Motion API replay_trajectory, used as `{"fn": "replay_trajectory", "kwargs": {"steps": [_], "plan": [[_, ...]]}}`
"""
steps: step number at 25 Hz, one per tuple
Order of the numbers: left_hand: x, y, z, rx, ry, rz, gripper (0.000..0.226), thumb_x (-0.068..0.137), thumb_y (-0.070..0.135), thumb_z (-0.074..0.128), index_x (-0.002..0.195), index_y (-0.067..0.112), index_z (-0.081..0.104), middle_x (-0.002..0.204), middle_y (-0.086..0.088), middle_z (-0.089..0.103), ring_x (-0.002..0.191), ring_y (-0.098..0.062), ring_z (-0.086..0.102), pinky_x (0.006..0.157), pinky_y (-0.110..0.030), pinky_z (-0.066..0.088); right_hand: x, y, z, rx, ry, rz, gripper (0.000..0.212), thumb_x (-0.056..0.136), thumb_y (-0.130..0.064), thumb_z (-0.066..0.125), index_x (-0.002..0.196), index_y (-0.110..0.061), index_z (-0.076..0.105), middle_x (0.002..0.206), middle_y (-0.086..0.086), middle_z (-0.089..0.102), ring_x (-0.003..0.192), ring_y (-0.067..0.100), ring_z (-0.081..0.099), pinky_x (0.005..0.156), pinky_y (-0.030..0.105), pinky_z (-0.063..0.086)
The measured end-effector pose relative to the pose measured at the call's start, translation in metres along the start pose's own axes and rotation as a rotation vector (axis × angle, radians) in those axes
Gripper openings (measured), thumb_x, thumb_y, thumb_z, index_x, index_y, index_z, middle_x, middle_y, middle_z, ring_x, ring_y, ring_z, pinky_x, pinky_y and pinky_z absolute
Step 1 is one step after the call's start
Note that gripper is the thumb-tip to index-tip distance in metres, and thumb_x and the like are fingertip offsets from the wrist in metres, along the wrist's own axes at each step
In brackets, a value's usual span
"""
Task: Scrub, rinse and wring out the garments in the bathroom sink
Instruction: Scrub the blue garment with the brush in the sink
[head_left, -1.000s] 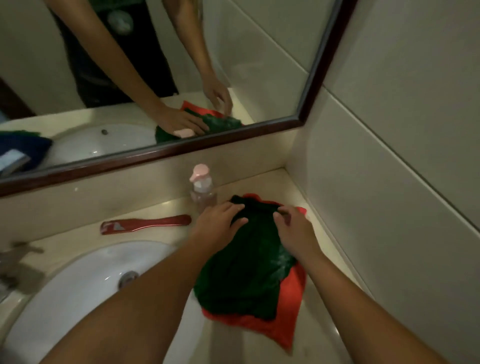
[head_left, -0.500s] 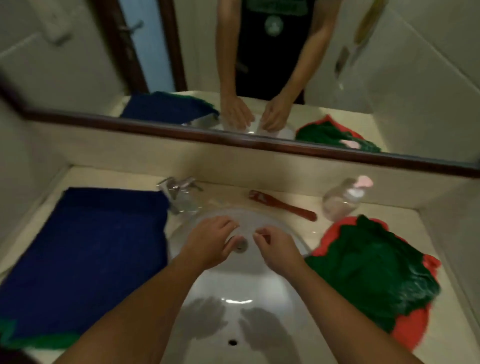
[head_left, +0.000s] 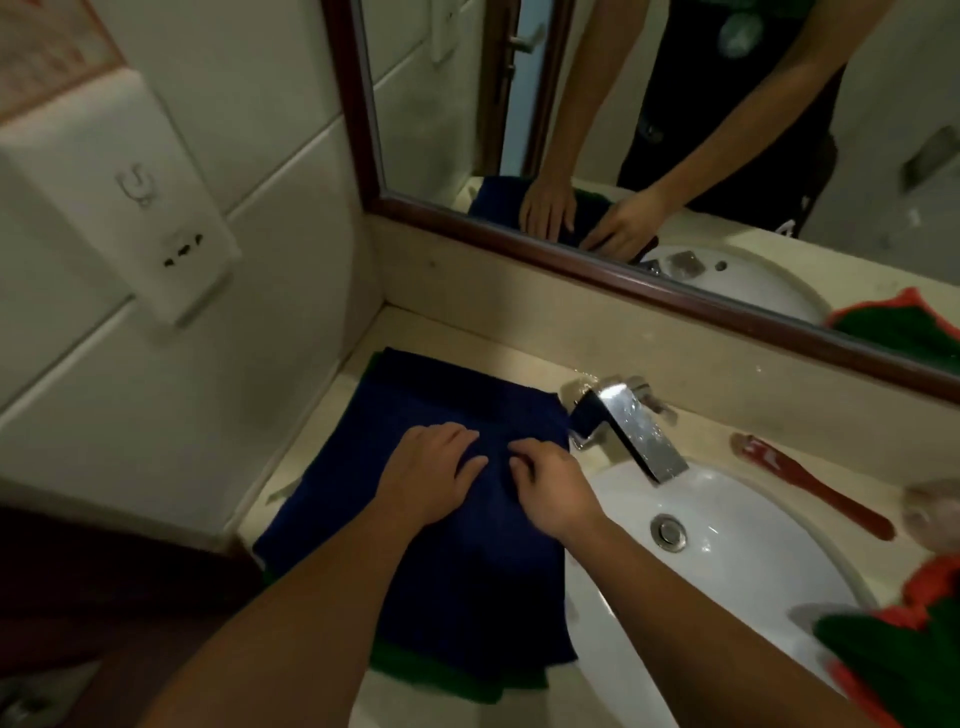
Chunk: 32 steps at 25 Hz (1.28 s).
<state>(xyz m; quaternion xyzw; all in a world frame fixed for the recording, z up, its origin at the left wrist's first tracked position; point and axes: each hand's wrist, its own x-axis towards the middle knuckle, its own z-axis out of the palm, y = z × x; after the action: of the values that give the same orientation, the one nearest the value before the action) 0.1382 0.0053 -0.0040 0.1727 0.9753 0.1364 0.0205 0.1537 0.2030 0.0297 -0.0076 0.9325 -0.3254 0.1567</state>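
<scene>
Chrome faucet (head_left: 628, 431), maybe against blue garment (head_left: 415, 395)

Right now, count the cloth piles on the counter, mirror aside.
2. The blue cloth lies left of the sink, green beneath it; the red-green pile lies right of the sink, cut off. Layers may be hidden.

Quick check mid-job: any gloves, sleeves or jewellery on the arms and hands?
No. The left hand and right hand are ungloved, with no rings or watch visible. Both forearms are bare to the frame edge. The mirror shows a dark top with a pale print.
</scene>
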Motion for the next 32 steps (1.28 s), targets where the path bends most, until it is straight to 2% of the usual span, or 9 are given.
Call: {"fn": "replay_trajectory", "kwargs": {"steps": [7,10,13,15,18,21,24,27,32], "plan": [[0.079,-0.052,0.006,-0.030,0.011,-0.048,0.051,0.104,0.044,0.047,0.146,0.017,0.051,0.149,-0.007,0.051,0.135,-0.024,0.048,0.110,-0.046,0.035,0.094,-0.018,0.002,-0.212,0.114,-0.040,0.040,0.106,-0.027,0.044,0.144,-0.020,0.054,0.140,0.009,0.055,0.130,0.034,0.045,0.106,0.047,0.043],[0.111,-0.063,0.010,-0.023,-0.092,-0.077,0.059,0.106,0.048,0.037,0.158,0.022,0.030,0.165,-0.002,0.026,0.151,-0.024,0.023,0.119,-0.046,0.019,0.122,-0.011,0.006,-0.227,0.067,0.058,0.045,0.108,-0.032,0.039,0.152,-0.026,0.043,0.154,0.005,0.043,0.140,0.031,0.034,0.115,0.051,0.032],[0.131,-0.068,0.025,-0.010,-0.188,-0.095,0.062,0.106,0.053,0.031,0.161,0.027,0.017,0.169,0.002,0.013,0.154,-0.021,0.010,0.121,-0.044,0.009,0.136,0.000,0.013,-0.310,0.092,0.089,0.044,0.107,-0.038,0.042,0.149,-0.026,0.044,0.148,0.006,0.043,0.136,0.030,0.035,0.112,0.048,0.025],[0.130,-0.071,0.038,-0.036,-0.098,-0.065,0.060,0.105,0.054,0.034,0.157,0.025,0.031,0.162,-0.001,0.032,0.148,-0.023,0.025,0.117,-0.044,0.015,0.140,0.006,0.017,-0.344,0.139,0.072,0.038,0.104,-0.039,0.049,0.138,-0.023,0.055,0.135,0.009,0.049,0.126,0.031,0.040,0.105,0.045,0.026],[0.124,-0.076,0.047,-0.051,0.082,0.004,0.062,0.099,0.060,0.034,0.141,0.020,0.057,0.127,-0.006,0.063,0.119,-0.029,0.054,0.105,-0.041,0.026,0.141,0.011,0.020,-0.306,0.215,-0.010,0.031,0.100,-0.037,0.057,0.111,-0.011,0.071,0.114,0.014,0.058,0.110,0.036,0.049,0.095,0.046,0.034],[0.119,-0.075,0.043,-0.094,0.294,0.081,0.061,0.101,0.062,0.034,0.119,0.017,0.070,0.096,-0.008,0.062,0.095,-0.025,0.053,0.096,-0.039,0.031,0.124,0.011,0.017,-0.136,0.231,-0.097,0.028,0.104,-0.035,0.052,0.100,-0.011,0.067,0.097,0.010,0.064,0.095,0.033,0.056,0.089,0.046,0.043],[0.115,-0.064,0.021,-0.254,0.265,0.130,0.066,0.099,0.066,0.035,0.104,0.013,0.073,0.091,-0.009,0.058,0.080,-0.026,0.057,0.079,-0.040,0.049,0.096,0.006,0.004,0.004,0.165,-0.124,0.024,0.107,-0.036,0.045,0.107,-0.017,0.060,0.099,0.005,0.063,0.093,0.025,0.058,0.084,0.042,0.048],[0.099,-0.042,-0.005,-0.368,0.239,0.172,0.060,0.098,0.071,0.034,0.117,0.022,0.064,0.100,-0.008,0.063,0.074,-0.027,0.065,0.054,-0.040,0.058,0.061,-0.002,-0.014,0.107,0.203,-0.126,0.022,0.108,-0.035,0.046,0.111,-0.019,0.059,0.103,0.002,0.062,0.095,0.020,0.057,0.083,0.037,0.047],[0.084,0.029,-0.050,-0.462,0.329,0.343,0.056,0.094,0.068,0.048,0.133,0.028,0.055,0.095,0.000,0.069,0.079,-0.012,0.063,0.066,-0.031,0.058,-0.019,-0.001,-0.068,0.226,0.356,-0.093,0.014,0.105,-0.032,0.054,0.104,-0.023,0.064,0.095,-0.009,0.064,0.089,0.006,0.058,0.078,0.022,0.044]]}}
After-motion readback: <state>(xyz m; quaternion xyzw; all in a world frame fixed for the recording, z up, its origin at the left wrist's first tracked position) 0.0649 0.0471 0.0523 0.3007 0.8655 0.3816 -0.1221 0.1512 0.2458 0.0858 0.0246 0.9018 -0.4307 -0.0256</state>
